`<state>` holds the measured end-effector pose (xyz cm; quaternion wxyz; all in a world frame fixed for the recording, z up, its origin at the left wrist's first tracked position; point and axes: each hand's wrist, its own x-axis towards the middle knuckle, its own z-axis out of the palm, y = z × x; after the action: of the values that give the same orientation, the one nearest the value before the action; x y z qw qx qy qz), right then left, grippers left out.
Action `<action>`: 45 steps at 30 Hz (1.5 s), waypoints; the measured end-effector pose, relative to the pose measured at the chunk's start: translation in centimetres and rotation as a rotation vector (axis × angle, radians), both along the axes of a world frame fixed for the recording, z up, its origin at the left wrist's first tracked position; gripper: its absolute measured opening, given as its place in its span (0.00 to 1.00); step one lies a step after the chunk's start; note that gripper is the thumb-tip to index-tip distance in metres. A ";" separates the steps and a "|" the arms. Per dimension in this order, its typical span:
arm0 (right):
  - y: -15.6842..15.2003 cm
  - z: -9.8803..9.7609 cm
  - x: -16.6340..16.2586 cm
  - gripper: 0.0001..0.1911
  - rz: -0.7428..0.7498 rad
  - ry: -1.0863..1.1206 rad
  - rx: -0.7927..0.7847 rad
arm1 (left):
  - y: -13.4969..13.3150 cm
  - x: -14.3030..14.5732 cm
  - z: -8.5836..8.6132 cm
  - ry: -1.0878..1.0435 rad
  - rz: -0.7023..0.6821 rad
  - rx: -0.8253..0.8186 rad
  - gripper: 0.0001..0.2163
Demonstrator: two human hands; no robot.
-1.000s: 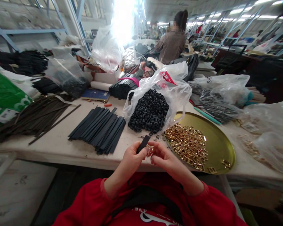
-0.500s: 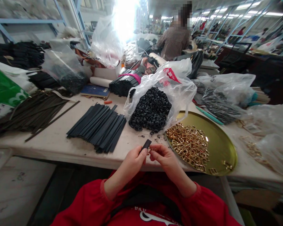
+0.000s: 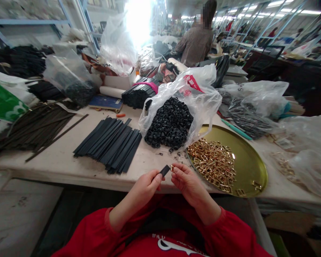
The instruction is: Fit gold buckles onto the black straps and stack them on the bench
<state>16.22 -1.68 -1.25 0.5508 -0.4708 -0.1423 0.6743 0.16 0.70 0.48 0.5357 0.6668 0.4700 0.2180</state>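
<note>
My left hand (image 3: 147, 185) is closed on a short black strap (image 3: 164, 170) whose tip sticks out toward the table. My right hand (image 3: 185, 180) pinches a small gold buckle (image 3: 172, 167) right at the strap's tip. Both hands hover at the table's near edge, over my red sleeves. Just right of them lies a round gold tray (image 3: 250, 167) heaped with several gold buckles (image 3: 214, 164). Behind the hands a clear plastic bag (image 3: 203, 103) spills black rings (image 3: 171, 123).
A fan of flat black strips (image 3: 109, 142) lies left of the rings, thin dark strips (image 3: 34, 128) further left. Plastic bags (image 3: 256, 103) crowd the right side and back. A person in brown (image 3: 195, 43) stands at the far end.
The strap's exposed tip has grown shorter and dropped lower in my left hand. The gold buckle has come up between my right fingertips to the strap's end.
</note>
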 end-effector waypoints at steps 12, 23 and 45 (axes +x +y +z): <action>-1.1 -0.3 -1.3 0.09 0.019 -0.518 0.369 | 0.4 1.5 0.3 -0.082 0.118 -0.152 0.11; -1.6 -0.3 0.2 0.04 0.149 -1.083 0.692 | -0.7 1.7 -0.2 0.011 0.175 0.056 0.10; -0.6 -0.3 -0.5 0.14 -0.023 -0.215 0.137 | -0.4 0.6 -1.4 -0.091 0.088 -0.095 0.13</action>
<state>15.74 -2.29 -1.58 0.5709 -0.5031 -0.2408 0.6025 0.75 0.31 -0.95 0.5777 0.6085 0.4837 0.2489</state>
